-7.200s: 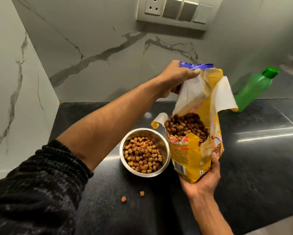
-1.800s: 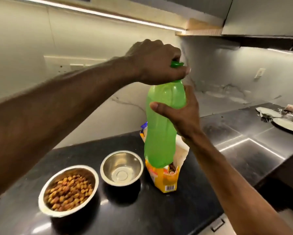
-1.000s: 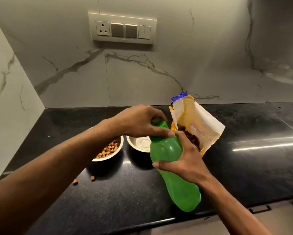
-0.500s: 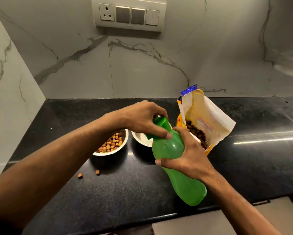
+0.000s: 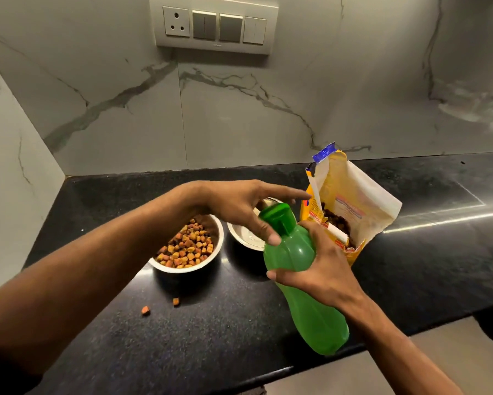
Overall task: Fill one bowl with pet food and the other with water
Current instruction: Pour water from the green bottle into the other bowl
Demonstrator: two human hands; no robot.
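Right hand (image 5: 322, 269) wraps the green bottle (image 5: 302, 277) around its upper body, fingers curled on the near side, thumb toward the neck. Bottle is tilted, cap end up and away, base down near the counter's front edge; can't tell if the base touches the counter. Left hand (image 5: 239, 209) is spread wide, index finger pointing right toward the bag, thumb tip pressing at the lower edge of the green cap (image 5: 278, 218). It isn't wrapped around anything. Cap looks seated on the neck; can't tell whether the flip lid is cracked open.

Counts:
- Bowls: 2, both steel, side by side on the black counter (image 5: 424, 266), nearly touching. Left bowl (image 5: 188, 248) is heaped with kibble. Right bowl (image 5: 246, 236) shows a bare bottom, partly hidden behind the left hand and the cap. No water visible in it.
- Bottles: 1.
- Food bags: 1. Yellow pet food bag (image 5: 350, 206) stands upright just right of the bare bowl, top torn open, dark kibble showing inside. It sits behind the right hand, near the bottle's neck.
- Loose kibble pieces on the counter: 2, in front of the full bowl, one at (image 5: 176, 301), the other at (image 5: 145, 310).
- Switch plate (image 5: 214, 25) on the marble wall: 1 socket plus 3 switches.
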